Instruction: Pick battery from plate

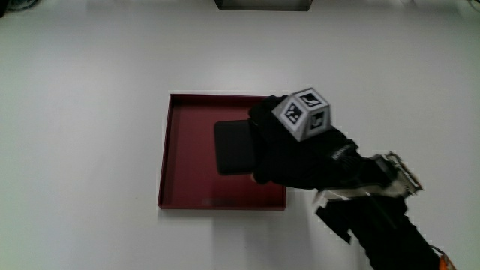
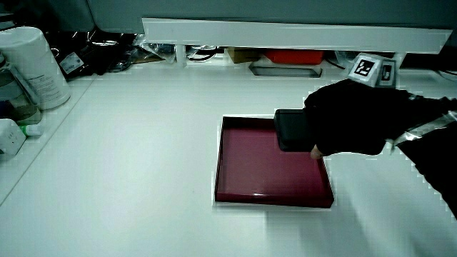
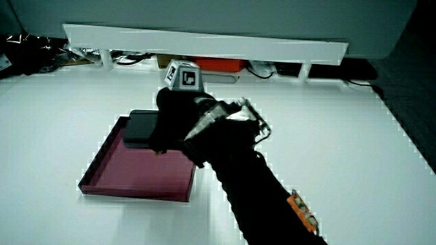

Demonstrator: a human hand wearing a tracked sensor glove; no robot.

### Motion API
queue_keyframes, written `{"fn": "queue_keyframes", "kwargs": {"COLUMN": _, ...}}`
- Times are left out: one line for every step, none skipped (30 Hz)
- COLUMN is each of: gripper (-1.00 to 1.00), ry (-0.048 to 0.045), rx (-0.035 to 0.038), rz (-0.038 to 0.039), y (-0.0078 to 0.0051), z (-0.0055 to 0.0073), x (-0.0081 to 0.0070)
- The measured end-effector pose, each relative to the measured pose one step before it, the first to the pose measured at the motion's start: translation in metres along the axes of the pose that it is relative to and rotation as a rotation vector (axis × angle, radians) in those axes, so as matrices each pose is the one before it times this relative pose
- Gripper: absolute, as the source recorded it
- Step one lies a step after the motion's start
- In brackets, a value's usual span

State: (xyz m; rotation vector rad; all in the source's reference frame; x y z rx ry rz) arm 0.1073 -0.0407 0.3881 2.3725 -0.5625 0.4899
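Observation:
A flat black battery [image 1: 234, 148] is over the middle of a square dark red plate [image 1: 163, 165]. The gloved hand [image 1: 289, 154] covers one edge of the battery, with its fingers curled around it. The patterned cube [image 1: 304, 112] sits on the back of the hand. In both side views the battery [image 2: 289, 130] [image 3: 139, 129] looks slightly raised off the plate [image 2: 271, 196] [image 3: 136, 189], held by the hand [image 2: 350, 118] [image 3: 174, 122]. The part of the battery under the hand is hidden.
A low white partition [image 2: 285, 32] [image 3: 204, 42] runs along the table's edge farthest from the person, with a red box [image 2: 293, 56] and cables under it. A white container [image 2: 36, 68] stands at the table's edge in a side view.

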Motion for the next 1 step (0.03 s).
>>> {"fn": "queue_keyframes", "kwargs": {"gripper": 1.0, "ry": -0.00153, "rx": 0.00714, "rz": -0.00814, "y": -0.00392, "z": 0.00006, "x": 0.00543}}
